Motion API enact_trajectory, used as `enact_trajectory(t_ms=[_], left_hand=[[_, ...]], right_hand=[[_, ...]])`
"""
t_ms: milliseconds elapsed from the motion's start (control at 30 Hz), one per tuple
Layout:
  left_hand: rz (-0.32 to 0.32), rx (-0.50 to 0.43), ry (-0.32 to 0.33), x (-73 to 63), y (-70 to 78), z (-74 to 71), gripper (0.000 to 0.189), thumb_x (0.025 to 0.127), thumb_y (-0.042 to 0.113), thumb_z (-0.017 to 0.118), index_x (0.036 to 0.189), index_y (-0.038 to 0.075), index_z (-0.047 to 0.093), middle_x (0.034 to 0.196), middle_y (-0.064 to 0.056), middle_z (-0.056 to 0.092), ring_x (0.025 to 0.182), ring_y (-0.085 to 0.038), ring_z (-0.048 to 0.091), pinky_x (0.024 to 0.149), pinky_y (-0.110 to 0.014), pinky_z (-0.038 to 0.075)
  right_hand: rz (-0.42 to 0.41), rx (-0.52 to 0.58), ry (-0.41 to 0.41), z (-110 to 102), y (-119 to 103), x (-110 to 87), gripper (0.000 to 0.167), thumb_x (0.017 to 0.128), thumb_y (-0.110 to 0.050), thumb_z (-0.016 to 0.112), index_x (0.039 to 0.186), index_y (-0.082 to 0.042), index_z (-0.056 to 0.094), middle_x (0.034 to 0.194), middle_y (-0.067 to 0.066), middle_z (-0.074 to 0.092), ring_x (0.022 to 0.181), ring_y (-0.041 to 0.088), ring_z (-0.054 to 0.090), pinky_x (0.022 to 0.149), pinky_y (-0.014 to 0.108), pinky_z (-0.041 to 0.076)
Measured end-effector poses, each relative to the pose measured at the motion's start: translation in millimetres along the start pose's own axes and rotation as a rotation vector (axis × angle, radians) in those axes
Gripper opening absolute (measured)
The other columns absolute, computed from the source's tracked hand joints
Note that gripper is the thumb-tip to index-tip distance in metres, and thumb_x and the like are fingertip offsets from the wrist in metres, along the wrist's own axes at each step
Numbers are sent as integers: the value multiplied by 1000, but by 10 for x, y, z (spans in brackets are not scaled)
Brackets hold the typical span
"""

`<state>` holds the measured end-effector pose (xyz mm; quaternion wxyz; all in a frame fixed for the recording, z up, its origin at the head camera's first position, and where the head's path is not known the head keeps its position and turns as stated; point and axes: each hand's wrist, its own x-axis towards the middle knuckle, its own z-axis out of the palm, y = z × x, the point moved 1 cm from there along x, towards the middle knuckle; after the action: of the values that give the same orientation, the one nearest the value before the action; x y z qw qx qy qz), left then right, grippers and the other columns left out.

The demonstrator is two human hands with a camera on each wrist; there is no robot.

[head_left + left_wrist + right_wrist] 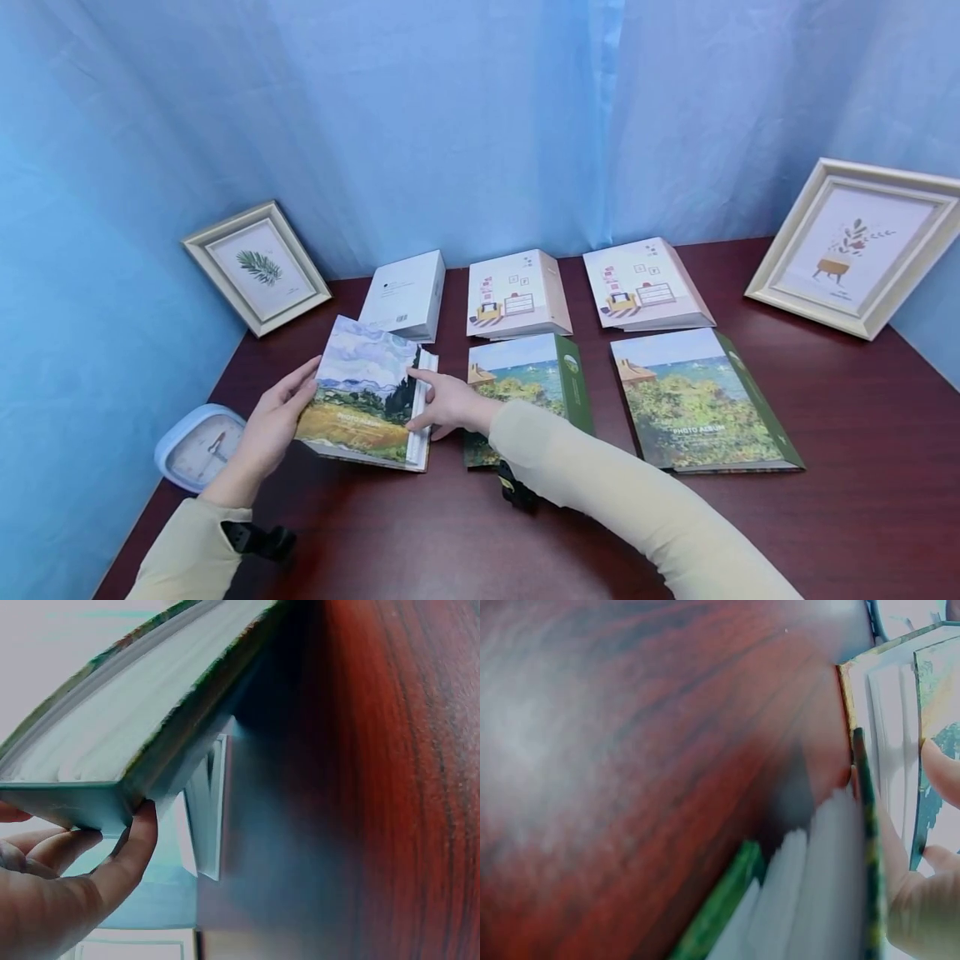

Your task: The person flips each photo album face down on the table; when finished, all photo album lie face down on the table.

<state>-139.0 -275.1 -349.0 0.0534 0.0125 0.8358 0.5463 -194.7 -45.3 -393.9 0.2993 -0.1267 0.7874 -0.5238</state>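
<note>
A photo album [356, 396] with a painted golden field and cloudy sky on its cover is between my two hands, tilted, at the left of the table. My left hand [273, 421] holds it along the spine side; in the left wrist view its fingers [124, 859] press against the dark spine [67, 799], and the lower cover slants up off the tabletop. From the right, my right hand [457, 402] grips the opening side. Thumb and index finger lie on the front cover's edge, which stands slightly apart from the white pages [889, 742]; other fingers reach below.
Two green-spined photo albums [697, 400] lie to the right, the nearer one partly behind my right forearm. Along the back are a white album [401, 287] and two with room drawings [517, 287]. Picture frames [258, 267] stand at both sides; a blue clock [201, 447] is left.
</note>
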Motion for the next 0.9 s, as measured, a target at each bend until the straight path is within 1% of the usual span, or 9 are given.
enact_trajectory(t_ms=[200,267,400,500,567,633,733,867,900], left_hand=[[27,6,5,-97,120,-34,54,105,32,32,151,7,20,153,-21,27,113,9,47,83,-6,43],[30,49,16,-116,162,-35,54,104,33,31,151,8,22,152,-20,29,113,6,48,84,-9,45],[39,181,51,-130,249,-14,54,103,37,34,150,12,27,151,-14,33,129,-18,41,98,-28,42],[59,206,71,-124,305,25,51,102,36,38,149,14,32,104,-14,64,91,-23,58,76,-36,47],[77,190,73,-125,338,56,49,102,35,40,147,15,36,69,-5,54,62,-20,50,59,-34,43],[92,182,76,-123,370,88,48,102,33,43,146,15,39,56,-1,38,49,-17,39,51,-32,38],[114,212,81,-117,415,131,48,101,34,43,145,15,40,84,-11,62,65,-4,53,63,-22,45],[121,252,94,-106,436,165,48,101,36,44,144,16,42,123,-19,60,82,4,58,72,-18,49],[121,251,95,-105,440,168,48,100,37,45,144,17,43,122,-20,61,82,4,58,72,-18,49]], right_hand=[[-13,-11,-8,64,-24,6,85,80,-4,75,149,-28,31,110,12,51,75,18,60,63,34,57],[-30,-55,-1,75,-32,4,85,80,-6,75,149,-28,31,110,12,53,77,21,60,65,34,57],[-100,-239,47,68,-38,4,83,80,-17,78,149,-25,32,113,12,56,94,24,59,76,35,52],[-148,-325,86,43,-35,-3,83,78,-20,79,148,-21,34,114,12,54,103,24,56,80,34,49],[-170,-301,87,28,-28,-5,84,77,-17,80,147,-19,34,113,10,53,101,23,57,79,34,49],[-190,-248,73,12,-26,-12,86,76,-12,80,148,-17,33,112,9,54,97,22,59,77,32,50],[-212,-154,35,-12,-14,-30,88,76,-9,79,149,-16,30,114,8,55,96,20,60,78,31,51],[-217,-57,2,-65,-2,-71,81,82,-14,75,149,-19,30,118,10,56,106,23,60,83,33,53],[-212,-35,-1,-83,0,-74,78,84,-17,73,149,-20,31,119,11,57,107,23,60,84,34,53]])
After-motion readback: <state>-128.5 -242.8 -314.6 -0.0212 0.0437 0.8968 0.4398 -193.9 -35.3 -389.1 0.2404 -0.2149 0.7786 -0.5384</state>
